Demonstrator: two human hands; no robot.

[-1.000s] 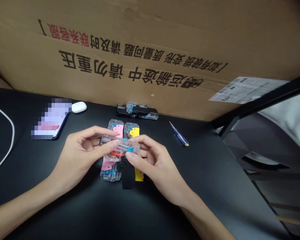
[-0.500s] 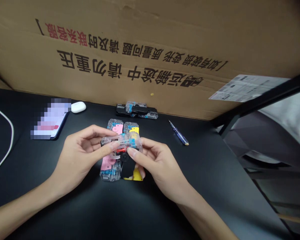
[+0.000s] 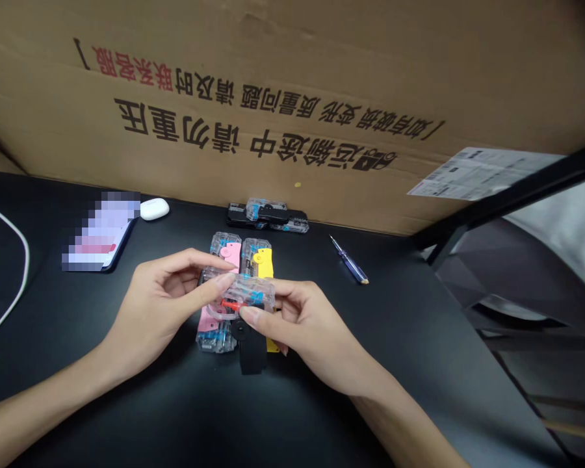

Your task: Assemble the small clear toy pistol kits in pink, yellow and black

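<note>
Between my hands is a clear plastic toy pistol (image 3: 253,286) with blue inner parts, a red trigger and a black grip (image 3: 252,354) hanging downward. My left hand (image 3: 151,305) pinches its left end between thumb and fingers. At the right end, my right hand (image 3: 307,331) grips it, the thumb beside the red trigger. Beneath lie similar clear pieces, some with pink parts (image 3: 231,252) and some with yellow parts (image 3: 264,261), partly covered by my hands and the pistol.
Black-and-clear toy pieces (image 3: 268,214) lie against the cardboard box (image 3: 273,39) behind. A screwdriver (image 3: 350,261) rests on the right of the black desk (image 3: 141,422). To the left are a phone (image 3: 100,234), a white earbud case (image 3: 155,209) and a white cable (image 3: 26,253).
The toy pistol has tilted and moved slightly down in my hands. Its black grip now reaches lower, toward me. My right thumb has shifted a little left and down.
</note>
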